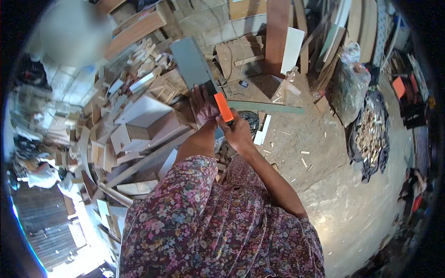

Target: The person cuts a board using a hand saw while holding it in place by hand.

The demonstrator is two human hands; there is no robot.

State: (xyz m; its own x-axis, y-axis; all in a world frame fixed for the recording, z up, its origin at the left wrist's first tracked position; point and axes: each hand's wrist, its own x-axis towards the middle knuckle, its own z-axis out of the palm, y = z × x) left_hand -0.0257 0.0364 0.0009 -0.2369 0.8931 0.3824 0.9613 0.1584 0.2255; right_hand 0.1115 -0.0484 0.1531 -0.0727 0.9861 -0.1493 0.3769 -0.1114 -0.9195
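The fingers of the left hand (205, 109) are released, laid out over the dark near end of a grey-green board (190, 60), which stretches away beyond their tips; what bears the board up cannot be told. The fingers of the right hand (238, 133), just beside and a little nearer the body, are bent in a grasp on the near end of a bright orange tool (224, 106), whose orange length points forward along the board's right edge; its exact kind cannot be made out. A long green strip (276, 108) runs off to the right from just beyond the right fingers, and some white pieces (264, 129) lie near them on that side, on the floor (331, 199). Farther right of the fingers are a filled clear plastic bag (350, 90) and a heap of small wood offcuts (372, 132) on black sheeting (367, 173). Well ahead and to the right stand a tall brown board (277, 37) and a white panel (292, 51). Left of the left fingers sits a white-faced wooden box (148, 111) among piled wood scraps (153, 55). Between the forearms and the body spreads a floral garment (222, 222).
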